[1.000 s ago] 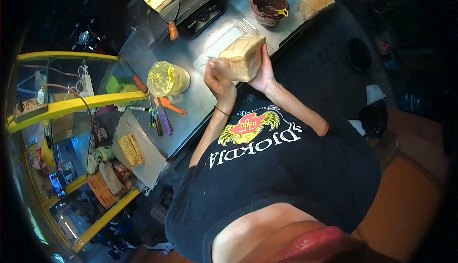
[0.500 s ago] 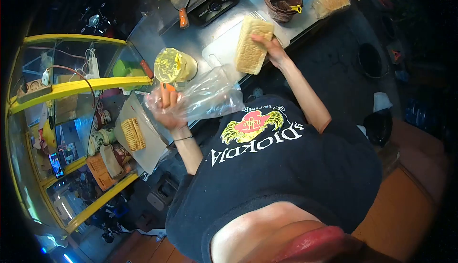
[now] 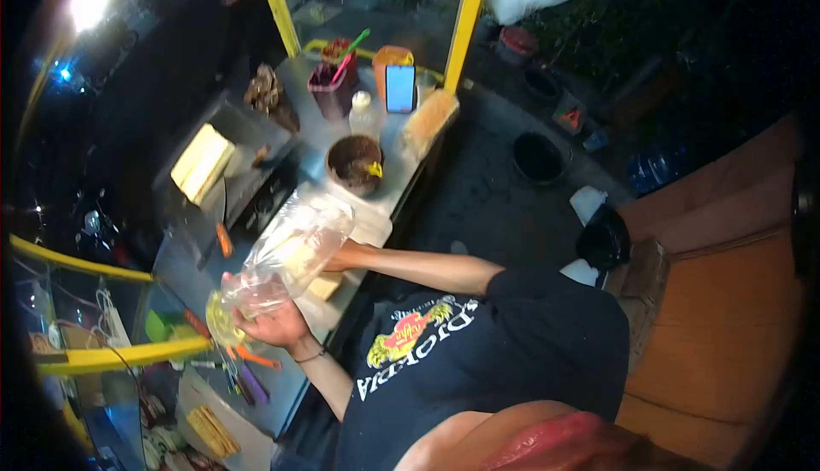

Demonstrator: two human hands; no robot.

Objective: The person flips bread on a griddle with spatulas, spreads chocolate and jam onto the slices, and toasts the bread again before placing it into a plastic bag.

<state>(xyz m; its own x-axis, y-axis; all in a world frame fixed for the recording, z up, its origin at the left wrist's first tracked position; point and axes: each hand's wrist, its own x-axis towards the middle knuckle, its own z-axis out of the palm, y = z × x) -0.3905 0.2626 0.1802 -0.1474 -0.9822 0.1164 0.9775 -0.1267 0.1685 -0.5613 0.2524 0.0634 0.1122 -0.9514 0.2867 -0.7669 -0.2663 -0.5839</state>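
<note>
In the head view, my left hand (image 3: 278, 324) has its fingers closed on one end of a clear plastic bag (image 3: 286, 228). The bag stretches up and to the right, over a metal counter. My right hand (image 3: 343, 255) is at the bag's other side, its fingers hidden by the crinkled plastic. A pale yellow patch shows through the film, too blurred to make out. Just below my right hand lies part of a bread loaf (image 3: 325, 286), by a white board (image 3: 370, 225). Beside my left hand stands a clear tub with yellow spread (image 3: 224, 321).
A brown bowl (image 3: 354, 163), a wrapped loaf (image 3: 430, 122), a phone (image 3: 400, 88) and tubs (image 3: 331, 91) stand farther back. Bread (image 3: 202, 163) sits on the griddle (image 3: 248, 142). Orange-handled (image 3: 256, 357) and purple-handled (image 3: 254, 383) tools lie near my left wrist. Yellow-framed glass (image 3: 137, 355) borders the left.
The camera view has turned. My right hand, which held the loaf upright apart from the bag, has come over to the bag. My left hand still grips the plastic, now raised and spread.
</note>
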